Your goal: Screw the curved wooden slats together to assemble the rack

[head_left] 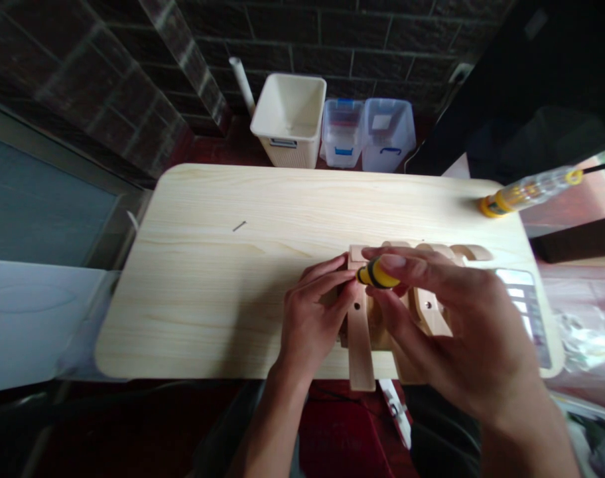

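Note:
My right hand [446, 312] is closed around the yellow and black handle of a screwdriver [379, 273], which points left and down at a wooden assembly of pale slats [359, 352]. Around the screwdriver's front end and the top of the nearest slat, the fingers of my left hand [312, 302] are pressed together, gripping the assembly's left side. Dark holes or screw heads show in two of the slats. The screwdriver's tip is hidden by my fingers. Curved wooden ends [471, 252] stick out beyond my right hand.
On the pale wooden table [183, 285] lies a thin metal screw or pin [239, 226]. A clear tube with yellow ends [531, 192] stands at the back right, and a phone-like device [524, 312] lies at the right. Behind the table are a cream bin [287, 143] and two clear boxes [389, 133].

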